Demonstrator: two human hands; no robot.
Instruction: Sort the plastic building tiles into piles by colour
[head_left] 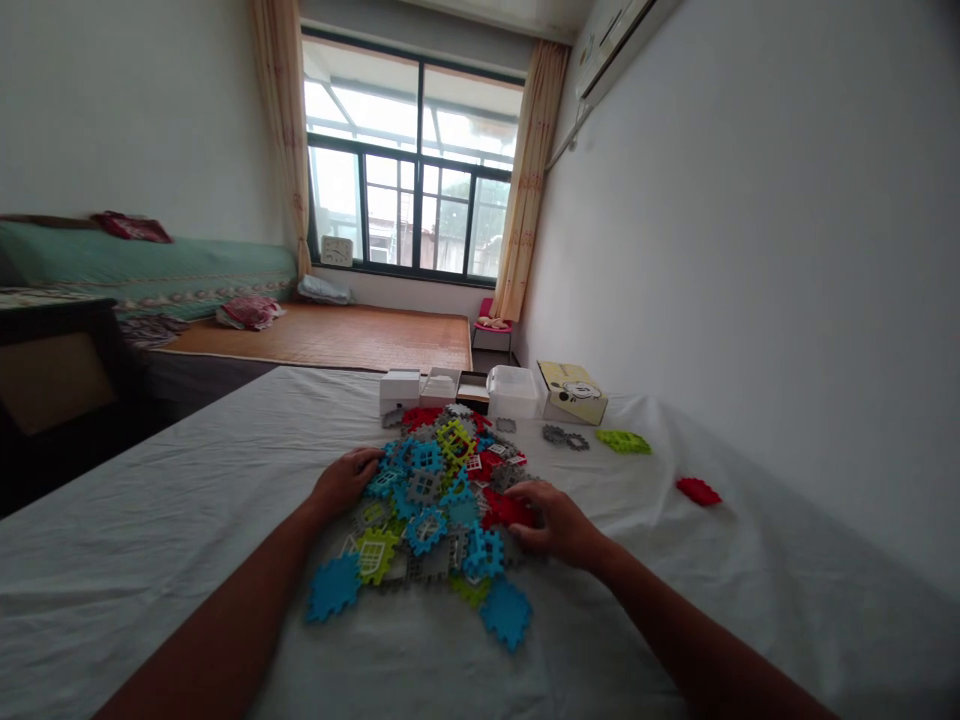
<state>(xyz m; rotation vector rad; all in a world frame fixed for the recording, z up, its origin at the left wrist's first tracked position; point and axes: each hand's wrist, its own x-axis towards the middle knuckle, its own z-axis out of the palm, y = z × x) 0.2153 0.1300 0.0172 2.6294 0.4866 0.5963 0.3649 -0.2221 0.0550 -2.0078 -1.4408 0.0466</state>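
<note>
A heap of toothed plastic building tiles (pixel 426 487) in blue, red, grey and lime green lies in front of me, some with white window frames in them. My left hand (pixel 346 482) rests against the left side of the heap by the blue tiles, its fingers loosely spread and holding nothing that I can see. On the other side my right hand (pixel 553 522) has its fingers and thumb around the edge of a red toothed tile (pixel 506 509). Two solid blue tiles, one at the left (pixel 334 586) and one at the right (pixel 507 612), stick out at the near edge.
Behind the heap stand small boxes (pixel 400 390), a clear plastic container (pixel 513 392) and a yellow box (pixel 572 392). Grey tiles (pixel 566 438), lime green tiles (pixel 623 441) and a red tile (pixel 698 491) lie apart on the white cloth (pixel 225 470). A wall rises at the right.
</note>
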